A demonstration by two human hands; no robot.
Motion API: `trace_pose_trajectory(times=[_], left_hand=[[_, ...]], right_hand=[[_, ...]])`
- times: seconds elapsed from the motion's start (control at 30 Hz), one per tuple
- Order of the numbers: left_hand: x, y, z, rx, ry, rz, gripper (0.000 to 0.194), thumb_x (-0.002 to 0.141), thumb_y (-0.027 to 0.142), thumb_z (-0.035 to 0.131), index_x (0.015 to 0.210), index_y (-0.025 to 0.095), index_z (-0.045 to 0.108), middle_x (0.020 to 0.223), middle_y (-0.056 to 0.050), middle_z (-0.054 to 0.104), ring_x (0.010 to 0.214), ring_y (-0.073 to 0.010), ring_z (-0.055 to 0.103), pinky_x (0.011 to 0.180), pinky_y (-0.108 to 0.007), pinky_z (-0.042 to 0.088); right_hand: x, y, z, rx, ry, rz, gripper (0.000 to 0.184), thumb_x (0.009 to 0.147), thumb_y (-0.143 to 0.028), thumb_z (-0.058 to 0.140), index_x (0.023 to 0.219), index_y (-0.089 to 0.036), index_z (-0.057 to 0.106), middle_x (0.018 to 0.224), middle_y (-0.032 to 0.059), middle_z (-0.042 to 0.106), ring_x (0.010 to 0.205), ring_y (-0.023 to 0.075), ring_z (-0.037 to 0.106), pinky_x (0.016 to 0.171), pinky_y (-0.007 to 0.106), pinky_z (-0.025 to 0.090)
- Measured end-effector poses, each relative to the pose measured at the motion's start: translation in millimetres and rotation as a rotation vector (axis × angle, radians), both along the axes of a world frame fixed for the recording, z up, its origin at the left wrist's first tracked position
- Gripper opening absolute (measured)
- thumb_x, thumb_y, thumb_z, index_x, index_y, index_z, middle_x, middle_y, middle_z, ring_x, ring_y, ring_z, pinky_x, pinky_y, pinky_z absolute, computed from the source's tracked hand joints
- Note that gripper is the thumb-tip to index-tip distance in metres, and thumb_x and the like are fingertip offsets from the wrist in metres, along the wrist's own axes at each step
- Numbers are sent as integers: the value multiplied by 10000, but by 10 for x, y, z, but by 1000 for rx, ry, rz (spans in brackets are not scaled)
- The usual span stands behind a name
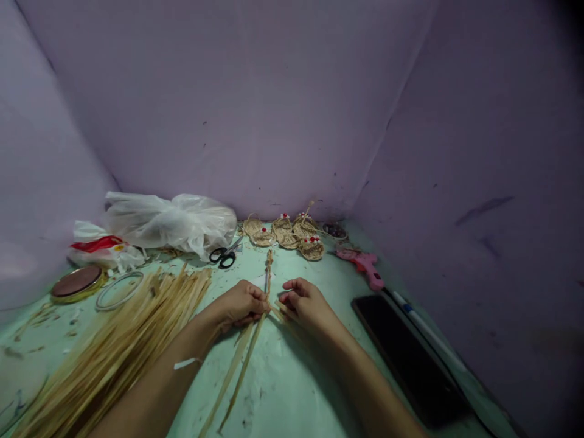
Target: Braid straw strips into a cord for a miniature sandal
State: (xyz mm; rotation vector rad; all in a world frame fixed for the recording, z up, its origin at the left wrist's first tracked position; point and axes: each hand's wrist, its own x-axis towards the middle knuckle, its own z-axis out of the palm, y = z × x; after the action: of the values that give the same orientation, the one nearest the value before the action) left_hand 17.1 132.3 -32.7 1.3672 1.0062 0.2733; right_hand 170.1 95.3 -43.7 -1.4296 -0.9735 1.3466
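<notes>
My left hand (241,304) and my right hand (305,302) meet over a braid of straw strips (268,271) that lies on the pale green surface (292,389). Both hands are closed, pinching strips where the woven part ends. The plaited end points away from me; loose strip tails (237,371) trail back toward me between my forearms. A short strip scrap (186,364) clings to my left forearm.
A big bundle of straw strips (123,340) lies left. Behind it are a plastic bag (171,222), a round tin lid (76,282), a ring (119,291) and scissors (223,255). Small woven straw pieces (292,234) sit by the wall. A pink glue gun (365,266) and dark phone (404,353) lie right.
</notes>
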Motion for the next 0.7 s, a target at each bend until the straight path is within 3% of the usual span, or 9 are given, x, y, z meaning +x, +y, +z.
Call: trace_pose_trajectory(times=[0.17, 0.27, 0.43, 0.5, 0.6, 0.7], left_hand=[[-4, 2, -17, -13, -17, -1, 171, 573, 259, 531, 485, 143, 441, 346, 69, 363, 251, -21, 221, 283, -182, 95], [-2, -2, -15, -21, -18, 15, 170, 567, 258, 537, 487, 143, 440, 345, 71, 364, 249, -20, 219, 280, -181, 85], [6, -3, -1, -32, -20, 18, 169, 565, 261, 549, 496, 137, 458, 340, 69, 365, 249, -23, 217, 276, -181, 86], [4, -6, 9, -30, -25, 22, 169, 562, 256, 552, 491, 138, 454, 340, 66, 369, 251, -24, 220, 276, -181, 87], [0, -14, 26, -44, -31, 37, 161, 560, 250, 544, 493, 140, 449, 354, 63, 384, 249, -23, 226, 280, -181, 87], [7, -22, 35, -41, -43, 47, 141, 559, 242, 531, 502, 138, 453, 362, 62, 387, 253, -21, 222, 290, -183, 89]], right_hand=[[-5, -30, 15, 2, -57, 126, 137, 572, -136, 570, 702, -129, 530, 547, -29, 527, 456, 68, 443, 456, 188, 340], [3, -27, 25, 28, -101, 67, 142, 595, -123, 542, 737, -123, 548, 571, -10, 553, 473, 82, 484, 486, 200, 379], [68, -49, 63, 117, -636, -67, 191, 646, -173, 505, 782, -148, 636, 713, 55, 645, 646, 151, 567, 607, 250, 409], [50, -74, 87, 167, -759, -79, 204, 661, -183, 499, 787, -160, 657, 784, 64, 660, 721, 164, 574, 666, 259, 403], [-70, -81, 50, 192, -630, -41, 230, 675, -186, 484, 833, -144, 645, 763, 58, 661, 674, 145, 573, 617, 233, 404], [-216, -40, -70, 73, -425, 55, 237, 670, -187, 477, 832, -116, 634, 634, 36, 635, 525, 110, 529, 485, 198, 362]])
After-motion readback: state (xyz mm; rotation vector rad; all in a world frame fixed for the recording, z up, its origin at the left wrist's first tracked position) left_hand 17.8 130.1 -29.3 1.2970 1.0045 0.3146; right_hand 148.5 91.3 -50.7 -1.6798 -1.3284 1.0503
